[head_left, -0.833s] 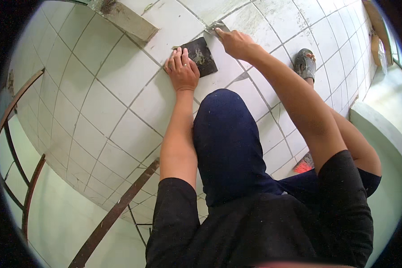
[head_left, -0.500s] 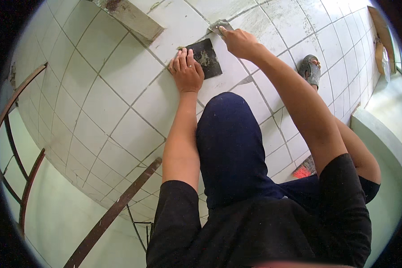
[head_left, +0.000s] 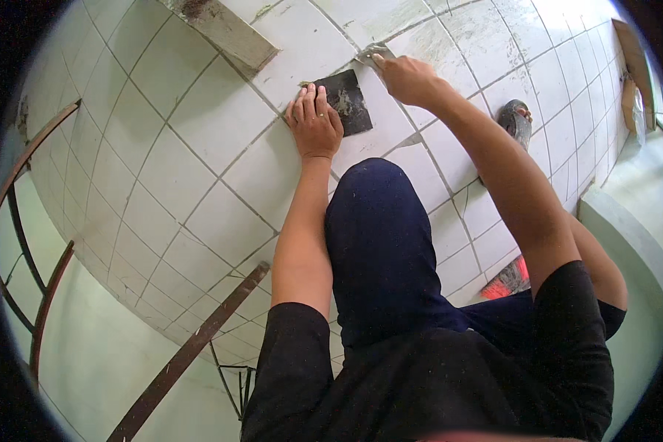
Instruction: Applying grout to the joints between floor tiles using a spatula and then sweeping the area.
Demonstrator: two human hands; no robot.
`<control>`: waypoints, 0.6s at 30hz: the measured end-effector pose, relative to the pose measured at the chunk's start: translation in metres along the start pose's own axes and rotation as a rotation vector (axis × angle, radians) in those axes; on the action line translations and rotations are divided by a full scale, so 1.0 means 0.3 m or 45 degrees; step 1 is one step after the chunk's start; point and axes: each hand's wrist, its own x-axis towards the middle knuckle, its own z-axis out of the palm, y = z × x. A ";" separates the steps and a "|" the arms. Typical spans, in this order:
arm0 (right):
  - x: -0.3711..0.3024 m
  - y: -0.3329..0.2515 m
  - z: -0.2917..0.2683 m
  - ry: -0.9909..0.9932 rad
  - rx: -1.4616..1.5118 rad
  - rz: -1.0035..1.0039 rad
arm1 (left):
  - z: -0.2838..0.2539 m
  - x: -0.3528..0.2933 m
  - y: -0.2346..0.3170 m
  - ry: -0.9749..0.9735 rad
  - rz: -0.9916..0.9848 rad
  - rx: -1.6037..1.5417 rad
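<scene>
A dark square plate (head_left: 351, 103), smeared with pale paste, lies on the white tiled floor (head_left: 221, 158). My left hand (head_left: 315, 121) rests flat over its left edge, fingers stretched out, with a ring on one of them. Farther ahead and to the right, my right hand (head_left: 412, 79) is closed around a flat scraper (head_left: 373, 54) with a grey, paste-covered blade. The blade lies against the tiles at a grout line, just beyond the plate. Its grip is mostly hidden in my fingers.
A pale, stained block (head_left: 232, 33) stands at the far left. Brown metal bars (head_left: 191, 353) rise at the lower left. A sandaled foot (head_left: 514, 121) is on the right, and a brush with red bristles (head_left: 507, 281) lies below it. A curved ledge (head_left: 626, 228) borders the right side.
The whole view has shifted slightly. My right hand and the scraper have moved a little to the right and nearer. My left hand stays on the plate.
</scene>
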 end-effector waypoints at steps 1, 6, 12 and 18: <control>0.008 0.018 0.026 0.026 -0.021 0.000 | 0.004 0.005 0.006 0.005 -0.008 0.001; 0.282 0.077 -0.115 0.170 -0.120 -0.081 | 0.021 0.071 0.098 0.008 -0.005 -0.077; 0.204 0.010 -0.072 0.544 0.023 -0.145 | 0.010 0.016 0.025 -0.022 -0.017 -0.003; -0.164 0.046 0.070 0.365 0.129 0.199 | 0.007 0.026 0.035 -0.003 -0.040 -0.021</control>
